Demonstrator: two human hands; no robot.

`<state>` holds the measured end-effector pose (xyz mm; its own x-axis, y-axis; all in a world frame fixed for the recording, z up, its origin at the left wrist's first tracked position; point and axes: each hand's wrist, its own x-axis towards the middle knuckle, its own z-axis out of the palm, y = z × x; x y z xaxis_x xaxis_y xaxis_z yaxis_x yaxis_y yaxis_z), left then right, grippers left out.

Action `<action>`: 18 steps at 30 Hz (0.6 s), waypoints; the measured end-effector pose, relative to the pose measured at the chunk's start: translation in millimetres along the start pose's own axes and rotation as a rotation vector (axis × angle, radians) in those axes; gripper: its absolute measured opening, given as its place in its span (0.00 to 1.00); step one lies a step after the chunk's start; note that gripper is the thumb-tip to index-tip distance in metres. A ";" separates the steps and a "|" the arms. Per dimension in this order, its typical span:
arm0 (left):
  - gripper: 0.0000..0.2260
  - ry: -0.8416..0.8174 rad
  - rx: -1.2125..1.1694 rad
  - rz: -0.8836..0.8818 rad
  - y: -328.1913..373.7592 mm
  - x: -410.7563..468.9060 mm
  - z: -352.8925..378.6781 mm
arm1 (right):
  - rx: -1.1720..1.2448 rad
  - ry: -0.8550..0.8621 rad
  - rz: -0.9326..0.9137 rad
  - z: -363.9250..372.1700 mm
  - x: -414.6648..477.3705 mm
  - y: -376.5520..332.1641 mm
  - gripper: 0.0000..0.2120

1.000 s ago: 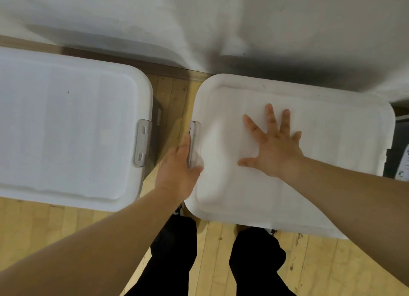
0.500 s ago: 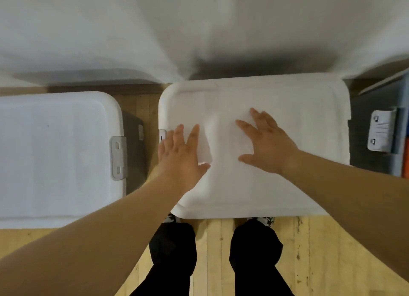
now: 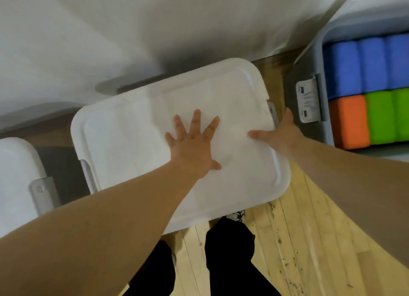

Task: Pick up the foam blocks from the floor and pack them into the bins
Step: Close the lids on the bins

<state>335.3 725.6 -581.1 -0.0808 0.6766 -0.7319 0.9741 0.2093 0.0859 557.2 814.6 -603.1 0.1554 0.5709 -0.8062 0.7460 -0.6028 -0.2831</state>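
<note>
the left hand (image 3: 193, 142) lies flat, fingers spread, on the smooth white plastic lid (image 3: 124, 140) with rounded corners, gripping nothing. the right hand (image 3: 279, 133) curls over the lid's right edge by its grey latch, thumb on top. right of the lid, an open grey bin (image 3: 321, 58) holds spongy foam blocks (image 3: 349, 121), blue, orange and green.

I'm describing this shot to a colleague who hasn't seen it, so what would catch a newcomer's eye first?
Probably the bright foam blocks at the right edge: blue, orange and green, packed in an open grey bin. Next, the white lid in the middle, with the left hand spread flat on it and the right hand at its right edge by the latch. Another lidded bin sits at far left.
</note>
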 end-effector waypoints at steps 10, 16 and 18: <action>0.56 -0.039 0.075 -0.053 2.9 4.1 -1.9 | -0.324 0.161 -0.215 12.3 -43.5 17.9 0.44; 0.56 -0.043 0.077 -0.053 2.2 4.1 -2.2 | -0.465 0.169 -0.332 8.8 -44.8 21.3 0.43; 0.56 -0.040 0.082 -0.041 1.2 4.9 -1.8 | -0.651 0.192 -0.441 11.9 -48.9 23.7 0.41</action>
<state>335.7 730.5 -583.4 -0.1142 0.6398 -0.7600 0.9843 0.1768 0.0009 559.6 765.8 -576.5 -0.1772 0.8017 -0.5709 0.9827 0.1123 -0.1474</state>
